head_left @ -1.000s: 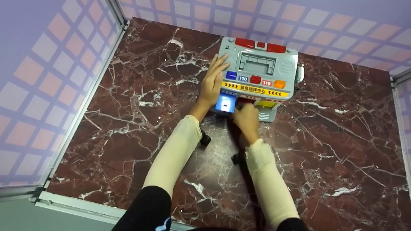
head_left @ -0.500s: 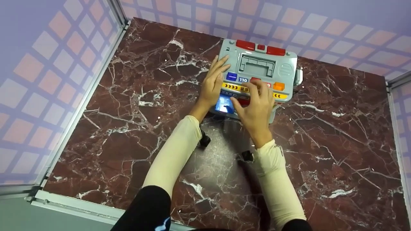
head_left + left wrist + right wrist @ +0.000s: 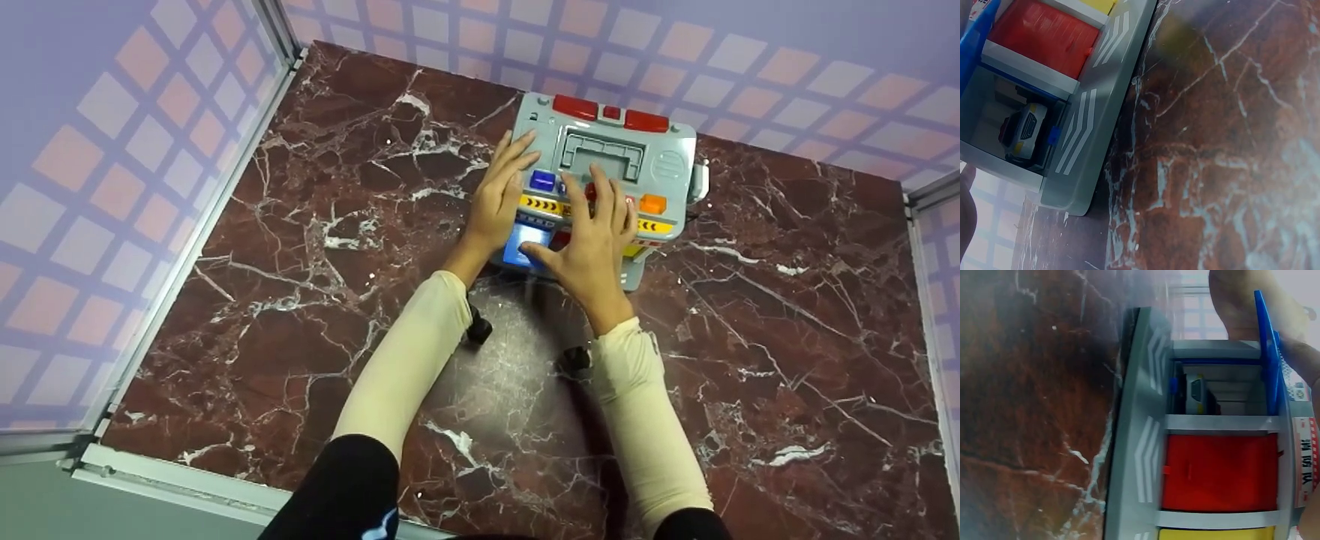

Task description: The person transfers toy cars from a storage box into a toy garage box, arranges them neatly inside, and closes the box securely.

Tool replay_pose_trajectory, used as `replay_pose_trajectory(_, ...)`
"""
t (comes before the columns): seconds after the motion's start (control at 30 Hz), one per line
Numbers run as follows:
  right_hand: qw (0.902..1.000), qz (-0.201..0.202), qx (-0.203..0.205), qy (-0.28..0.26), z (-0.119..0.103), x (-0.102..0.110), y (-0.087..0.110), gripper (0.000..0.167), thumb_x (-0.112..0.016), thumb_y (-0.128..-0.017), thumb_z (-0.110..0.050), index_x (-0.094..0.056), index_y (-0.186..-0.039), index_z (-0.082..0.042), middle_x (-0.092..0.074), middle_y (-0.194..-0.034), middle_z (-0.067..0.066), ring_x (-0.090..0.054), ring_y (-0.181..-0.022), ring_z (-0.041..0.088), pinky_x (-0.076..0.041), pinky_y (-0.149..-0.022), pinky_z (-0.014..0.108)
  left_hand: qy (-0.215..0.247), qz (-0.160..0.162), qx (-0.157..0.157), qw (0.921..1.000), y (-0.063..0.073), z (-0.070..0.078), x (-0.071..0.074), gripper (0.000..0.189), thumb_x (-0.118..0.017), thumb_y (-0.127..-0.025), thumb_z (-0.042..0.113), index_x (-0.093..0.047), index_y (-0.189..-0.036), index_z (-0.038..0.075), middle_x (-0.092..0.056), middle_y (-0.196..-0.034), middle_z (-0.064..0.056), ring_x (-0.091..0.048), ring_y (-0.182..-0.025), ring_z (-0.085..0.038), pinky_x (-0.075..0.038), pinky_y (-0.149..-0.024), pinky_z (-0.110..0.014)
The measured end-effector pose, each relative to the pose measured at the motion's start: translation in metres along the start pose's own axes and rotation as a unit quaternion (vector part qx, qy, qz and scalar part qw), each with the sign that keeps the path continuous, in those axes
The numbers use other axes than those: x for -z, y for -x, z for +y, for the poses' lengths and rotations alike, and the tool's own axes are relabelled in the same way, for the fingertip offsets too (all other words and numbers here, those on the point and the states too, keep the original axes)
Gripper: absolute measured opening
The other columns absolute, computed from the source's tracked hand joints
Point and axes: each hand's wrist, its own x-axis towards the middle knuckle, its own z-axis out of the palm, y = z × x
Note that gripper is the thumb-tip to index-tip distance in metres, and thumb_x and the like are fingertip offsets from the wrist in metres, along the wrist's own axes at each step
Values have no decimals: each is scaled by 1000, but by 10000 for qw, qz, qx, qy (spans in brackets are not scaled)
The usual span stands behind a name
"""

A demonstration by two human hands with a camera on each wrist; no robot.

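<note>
A grey toy garage (image 3: pixel 667 146) stands at the back of the marbled surface. My left hand (image 3: pixel 495 202) rests flat along its left side, fingertips over the roof edge. Spread over the front edge is my right hand (image 3: pixel 596 251), its fingers over the middle of the roof and its thumb by the raised blue door (image 3: pixel 1269 365). Those fingers partly hide the red button (image 3: pixel 591 190); whether they press it, I cannot tell. Inside the bay under the blue door sits a small toy car (image 3: pixel 1027 132), facing out. The red door (image 3: pixel 1221 472) beside it is down.
A blue button (image 3: pixel 543 180) and an orange button (image 3: pixel 653 204) flank the right hand. The yellow door (image 3: pixel 1098 5) is beyond the red one. Tiled-pattern walls (image 3: pixel 465 34) rise behind and at the sides. Marbled surface (image 3: pixel 360 300) extends in front of the garage.
My right hand has come up from the garage's front to over the roof, then spread its fingers further back, thumb shifting left to the blue door. The left hand has stayed put.
</note>
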Motion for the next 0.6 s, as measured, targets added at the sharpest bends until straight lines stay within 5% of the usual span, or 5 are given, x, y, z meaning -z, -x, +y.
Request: replay_pose_trajectory(0.6,9929,807,-76,874,0,-19,0,89,-93,-62,-40,-55,-141,-23,-48,-143,12,-37,-135,35,-26,-109,55,40,6,14,10000,1,-2,-2,39,-37,-103,8,-61,-130,-5,-50,-149,-21,-26,-151,-31,-14,-128,-42)
